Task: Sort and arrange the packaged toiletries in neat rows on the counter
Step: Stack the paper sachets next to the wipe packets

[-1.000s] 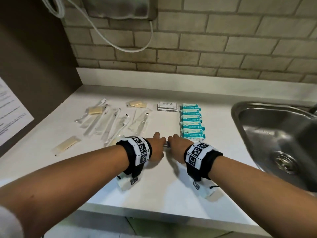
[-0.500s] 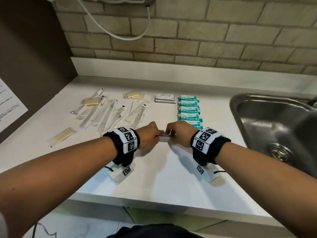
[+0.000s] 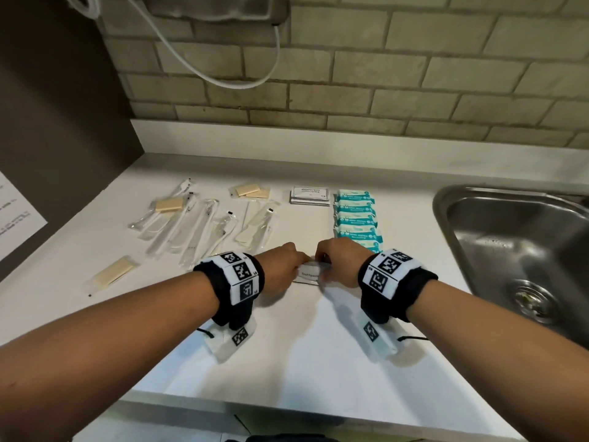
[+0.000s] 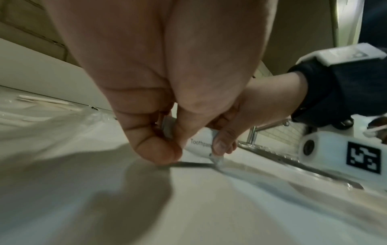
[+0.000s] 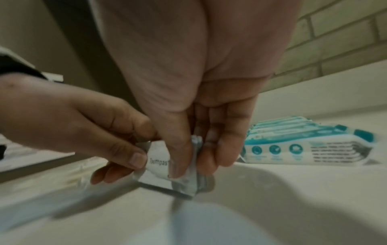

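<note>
A small stack of silvery foil toothpaste sachets [image 3: 309,274] sits mid-counter, pinched at its ends by the left hand [image 3: 280,266] and right hand [image 3: 338,263]. Far right, teal wet-wipe packs [image 3: 355,215] and white shampoo sachets [image 3: 309,195] look sorted; clear-wrapped toothbrushes [image 3: 197,228] left remain scattered. The near white counter [image 3: 302,362] offers room; the steel sink [image 3: 510,244] bounds the right.

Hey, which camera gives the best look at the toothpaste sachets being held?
The right wrist view: the toothpaste sachets show label, foil edges and both hands' pinching fingers. The left wrist view shows only a sliver, and the head view only the label.
</note>
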### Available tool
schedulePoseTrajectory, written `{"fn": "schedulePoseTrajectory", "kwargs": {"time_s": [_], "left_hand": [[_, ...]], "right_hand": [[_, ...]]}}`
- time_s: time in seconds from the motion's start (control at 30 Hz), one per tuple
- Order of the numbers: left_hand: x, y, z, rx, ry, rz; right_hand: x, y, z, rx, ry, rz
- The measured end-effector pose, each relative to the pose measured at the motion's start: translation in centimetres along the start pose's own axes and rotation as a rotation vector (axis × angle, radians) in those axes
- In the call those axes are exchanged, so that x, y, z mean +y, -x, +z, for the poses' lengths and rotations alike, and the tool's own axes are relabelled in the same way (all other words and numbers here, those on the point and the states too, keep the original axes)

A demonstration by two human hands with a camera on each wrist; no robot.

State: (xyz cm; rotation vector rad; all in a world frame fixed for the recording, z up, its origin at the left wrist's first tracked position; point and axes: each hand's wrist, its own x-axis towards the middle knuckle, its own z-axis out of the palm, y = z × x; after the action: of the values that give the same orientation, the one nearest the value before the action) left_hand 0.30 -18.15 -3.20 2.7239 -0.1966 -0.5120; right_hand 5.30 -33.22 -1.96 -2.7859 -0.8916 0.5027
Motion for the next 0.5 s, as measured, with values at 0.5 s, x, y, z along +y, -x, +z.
{"fn": "schedulePoseTrajectory", "kwargs": {"time_s": [0.5], "left_hand": [[-2.1,-7.7,-7.2,0.144,0.164,-0.105]], "right_hand": [[2.3,-8.8,-7.5,-0.103,0.026,0.107]]}}
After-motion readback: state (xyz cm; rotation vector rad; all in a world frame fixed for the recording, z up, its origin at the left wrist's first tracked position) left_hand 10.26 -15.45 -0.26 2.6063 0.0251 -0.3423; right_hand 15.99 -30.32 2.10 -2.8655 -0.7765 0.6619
